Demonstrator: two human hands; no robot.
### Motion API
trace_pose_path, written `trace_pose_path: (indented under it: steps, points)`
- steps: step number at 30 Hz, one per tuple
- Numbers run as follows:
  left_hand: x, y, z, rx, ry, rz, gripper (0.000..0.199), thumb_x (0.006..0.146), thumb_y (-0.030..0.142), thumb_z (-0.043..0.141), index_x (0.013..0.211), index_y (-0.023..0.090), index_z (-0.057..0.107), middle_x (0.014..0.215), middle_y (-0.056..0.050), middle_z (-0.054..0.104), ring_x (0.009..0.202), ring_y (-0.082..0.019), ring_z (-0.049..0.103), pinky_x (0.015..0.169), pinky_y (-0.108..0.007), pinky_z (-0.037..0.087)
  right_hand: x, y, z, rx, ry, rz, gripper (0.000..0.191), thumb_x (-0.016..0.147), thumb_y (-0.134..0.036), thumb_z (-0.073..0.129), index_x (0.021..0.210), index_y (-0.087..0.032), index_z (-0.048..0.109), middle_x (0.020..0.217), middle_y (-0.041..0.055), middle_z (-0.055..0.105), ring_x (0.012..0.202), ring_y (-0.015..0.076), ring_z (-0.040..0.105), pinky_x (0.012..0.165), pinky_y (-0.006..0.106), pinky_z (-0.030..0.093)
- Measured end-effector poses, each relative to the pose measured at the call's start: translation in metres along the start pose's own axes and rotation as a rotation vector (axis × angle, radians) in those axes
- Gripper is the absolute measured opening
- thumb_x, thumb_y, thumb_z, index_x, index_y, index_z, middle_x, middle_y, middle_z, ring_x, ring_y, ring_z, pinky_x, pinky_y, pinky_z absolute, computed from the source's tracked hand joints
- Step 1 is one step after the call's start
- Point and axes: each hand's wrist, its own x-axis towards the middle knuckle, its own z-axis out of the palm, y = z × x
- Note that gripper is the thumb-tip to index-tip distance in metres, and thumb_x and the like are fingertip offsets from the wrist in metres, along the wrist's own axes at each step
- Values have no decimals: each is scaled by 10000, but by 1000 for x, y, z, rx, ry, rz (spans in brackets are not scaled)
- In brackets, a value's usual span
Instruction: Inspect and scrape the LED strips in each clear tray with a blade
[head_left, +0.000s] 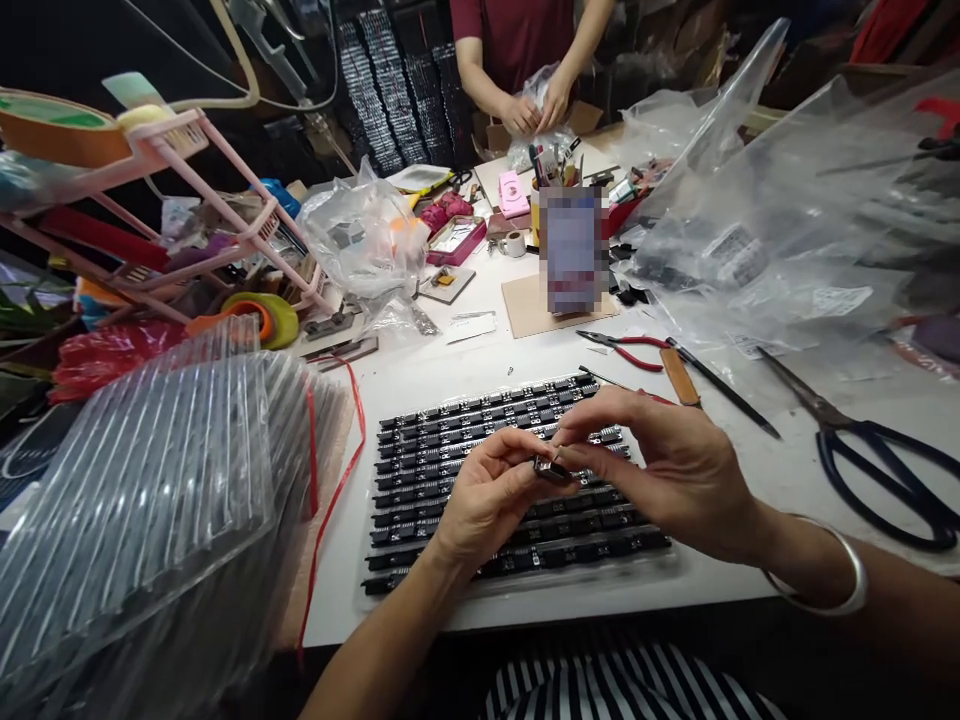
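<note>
My left hand [491, 490] pinches a small black part [553, 469] with a shiny edge, between thumb and fingers. It looks like the pieces below, but its exact kind is too small to make out. My right hand [664, 465] meets it from the right, thumb and forefinger pinched together at the part's upper end. Whatever lies between those fingertips is hidden. Beneath both hands lies a clear tray [517, 592] filled with rows of small black electronic parts [427, 470]. The hands cover some of the rows.
Ribbed clear plastic trays [172, 460] are stacked at left, beside a red ribbon [334, 520]. Red-handled pliers [626, 350] and large scissors [885, 450] lie at right, near plastic bags [780, 230]. A phone [571, 250] stands behind. Across the table, another person's hands [536, 112] handle a bag.
</note>
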Motion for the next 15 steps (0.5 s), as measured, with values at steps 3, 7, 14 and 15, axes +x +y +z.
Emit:
trace_pose_path:
  steps: [3,7,14,15]
  points:
    - [0,0,-2,-10,51,-40,242,705,287,792,844,194,617,826,-8,666,757,-152,653,797,-384,587,-1,-2,2,-69,-22,-103,166,858,-108,568,966,-230,599,798,-2,666,724,126,605,696,298,503]
    - [0,0,0,-6,59,-40,244,715,277,784,840,197,590,801,8,654,687,-115,624,802,-359,573,1,-3,2,-168,-26,-177,172,860,-75,533,940,-222,575,732,-14,646,659,118,567,673,303,455]
    - [1,-10,2,186,151,139,152,761,223,741,852,199,622,829,8,675,781,-112,630,800,-256,525,-2,3,8,-327,-28,-221,181,850,-39,497,930,-181,576,717,3,633,647,126,512,642,318,374]
    - [1,-11,1,215,175,154,152,760,224,743,852,197,624,830,8,675,791,-112,629,807,-249,517,-4,5,10,-351,-24,-239,188,852,-36,492,945,-175,577,709,3,630,647,129,510,643,322,369]
